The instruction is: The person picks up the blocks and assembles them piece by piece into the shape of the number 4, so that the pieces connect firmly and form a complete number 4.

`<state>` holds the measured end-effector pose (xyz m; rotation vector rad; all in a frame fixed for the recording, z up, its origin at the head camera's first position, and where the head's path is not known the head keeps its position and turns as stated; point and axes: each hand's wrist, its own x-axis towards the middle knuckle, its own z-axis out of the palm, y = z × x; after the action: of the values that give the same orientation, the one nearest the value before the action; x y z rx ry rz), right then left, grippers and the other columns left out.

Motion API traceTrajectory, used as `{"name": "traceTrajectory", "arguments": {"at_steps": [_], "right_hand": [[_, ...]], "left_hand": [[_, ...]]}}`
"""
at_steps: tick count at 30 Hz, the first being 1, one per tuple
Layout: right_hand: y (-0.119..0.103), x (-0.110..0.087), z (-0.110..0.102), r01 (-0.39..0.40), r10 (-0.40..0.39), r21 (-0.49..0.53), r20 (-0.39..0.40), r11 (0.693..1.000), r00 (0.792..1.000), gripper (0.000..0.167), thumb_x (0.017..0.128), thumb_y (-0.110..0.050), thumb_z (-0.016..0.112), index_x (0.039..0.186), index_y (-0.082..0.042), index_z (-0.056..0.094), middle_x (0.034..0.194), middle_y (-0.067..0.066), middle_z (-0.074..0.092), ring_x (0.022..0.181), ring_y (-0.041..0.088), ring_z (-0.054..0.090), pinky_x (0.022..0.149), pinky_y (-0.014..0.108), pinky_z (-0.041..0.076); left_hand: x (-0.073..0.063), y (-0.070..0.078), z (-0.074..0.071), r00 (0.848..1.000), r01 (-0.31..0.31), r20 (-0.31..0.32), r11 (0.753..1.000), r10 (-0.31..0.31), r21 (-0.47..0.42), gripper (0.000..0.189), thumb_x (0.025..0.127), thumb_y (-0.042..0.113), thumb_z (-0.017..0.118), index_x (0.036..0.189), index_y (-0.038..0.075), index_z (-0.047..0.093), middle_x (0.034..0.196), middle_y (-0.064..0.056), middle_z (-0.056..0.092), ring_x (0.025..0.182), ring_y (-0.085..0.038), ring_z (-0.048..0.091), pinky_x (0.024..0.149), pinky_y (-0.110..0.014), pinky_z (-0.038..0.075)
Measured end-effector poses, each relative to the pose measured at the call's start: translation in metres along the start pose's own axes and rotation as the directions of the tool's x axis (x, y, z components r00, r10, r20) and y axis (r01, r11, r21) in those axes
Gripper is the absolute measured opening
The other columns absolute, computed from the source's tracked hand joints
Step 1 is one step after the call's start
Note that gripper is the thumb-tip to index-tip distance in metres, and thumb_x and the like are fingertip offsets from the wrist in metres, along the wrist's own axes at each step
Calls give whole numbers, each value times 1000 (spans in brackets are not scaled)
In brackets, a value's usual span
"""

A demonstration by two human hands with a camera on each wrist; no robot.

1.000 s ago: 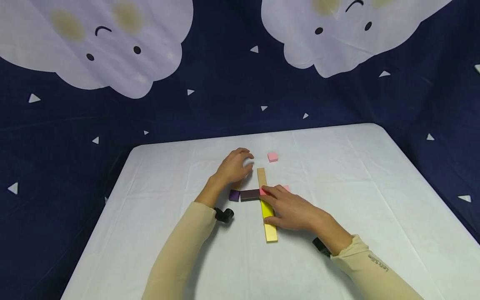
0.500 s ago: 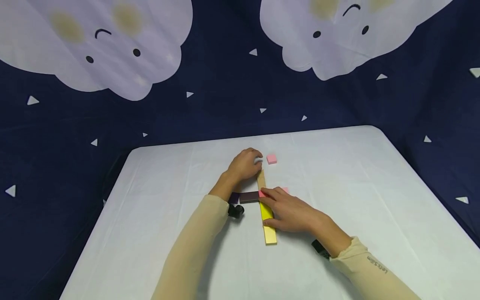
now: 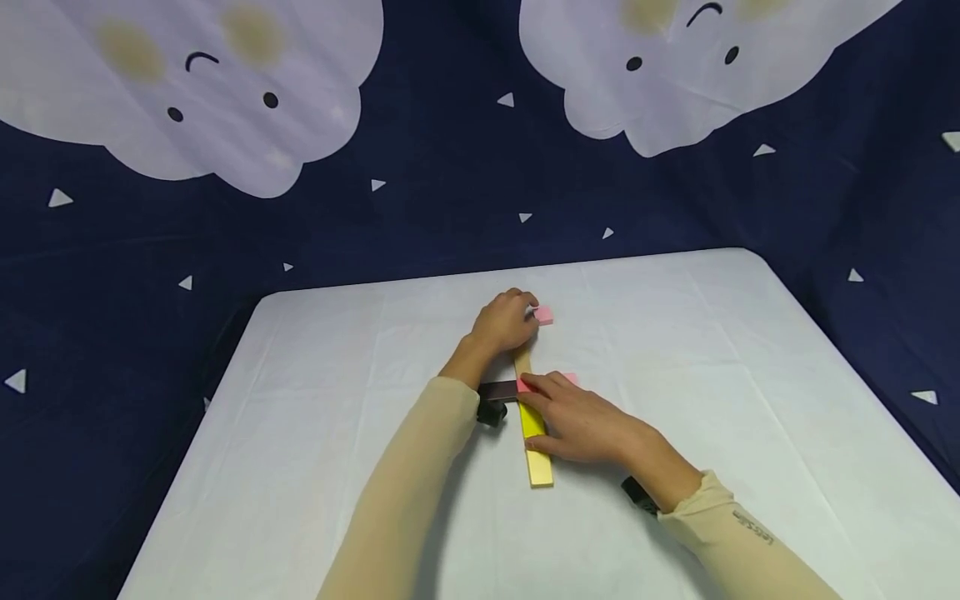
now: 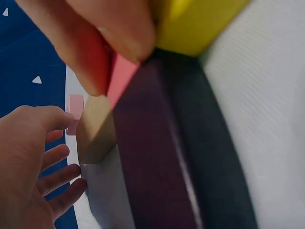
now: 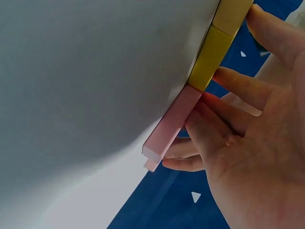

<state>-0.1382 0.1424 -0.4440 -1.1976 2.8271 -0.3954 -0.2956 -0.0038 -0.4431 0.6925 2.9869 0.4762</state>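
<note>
Bright pieces form a cross of blocks on the white table. My left hand (image 3: 506,322) reaches over its far end, thumb and fingertips right at a loose small pink block (image 3: 544,316). In the left wrist view that hand's fingers (image 4: 64,196) are spread, and its thumb overlaps the pink block (image 4: 75,102). My right hand (image 3: 588,421) rests along the cross, fingertips at the red-pink middle piece (image 3: 524,386) and thumb on the yellow strip (image 3: 533,423). Seen from the right wrist, its fingertips touch the sides of the yellow block (image 5: 208,58) and a long pink block (image 5: 172,123).
A dark block (image 3: 498,391) extends left from the middle, partly behind my left wrist. A tan block (image 4: 97,126) makes up the far arm, and a pale yellow block (image 3: 539,469) the near one. A navy cloth with clouds (image 3: 442,150) hangs behind the table (image 3: 675,333).
My left hand has moved right and slightly away, from beside the cross to the loose pink block. Its forearm now covers the purple piece. My right hand has stayed in place.
</note>
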Motion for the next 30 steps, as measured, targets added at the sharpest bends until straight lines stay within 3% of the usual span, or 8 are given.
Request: {"name": "traceTrajectory", "arguments": {"at_steps": [4, 10, 15, 21, 30], "right_hand": [[0, 0, 1, 0, 0, -2, -4, 1000, 1000, 70, 87, -48, 65, 140, -6, 48, 147, 12, 37, 129, 22, 35, 104, 36, 34], [-1, -4, 4, -4, 4, 16, 10, 1000, 1000, 69, 88, -48, 64, 140, -6, 48, 148, 12, 37, 130, 23, 35, 105, 37, 34], [-2, -4, 4, -7, 7, 21, -10, 1000, 1000, 67, 88, -46, 66, 138, -6, 50, 147, 12, 38, 130, 24, 35, 105, 38, 34], [-2, -2, 2, 5, -4, 29, -13, 1000, 1000, 67, 88, -46, 66, 138, -5, 50, 146, 13, 39, 130, 25, 36, 105, 38, 33], [-2, 2, 1, 6, -6, 13, -15, 1000, 1000, 68, 87, -45, 67, 139, -5, 49, 147, 13, 37, 130, 25, 35, 105, 38, 34]], "left_hand": [[3, 4, 1, 1000, -8, -3, 1000, 8, 5, 40, 90, 32, 62, 128, 18, 60, 126, -2, 58, 112, -18, 55, 94, -36, 44], [1, 12, 10, 999, -50, 6, 998, 49, 36, 37, 90, 35, 63, 123, 18, 62, 108, 3, 61, 95, -14, 54, 83, -31, 46], [3, 14, 14, 998, -41, -35, 998, 43, 49, 32, 89, 35, 64, 117, 18, 65, 101, 5, 62, 93, -13, 54, 82, -30, 46], [4, 12, 14, 998, -14, -58, 999, 16, 46, 27, 90, 35, 66, 112, 19, 67, 92, 8, 62, 87, -11, 54, 78, -30, 46], [2, 3, 6, 999, -14, -53, 1000, 13, -10, 33, 87, 31, 67, 115, 14, 66, 94, 2, 61, 84, -13, 53, 79, -28, 45]]}}
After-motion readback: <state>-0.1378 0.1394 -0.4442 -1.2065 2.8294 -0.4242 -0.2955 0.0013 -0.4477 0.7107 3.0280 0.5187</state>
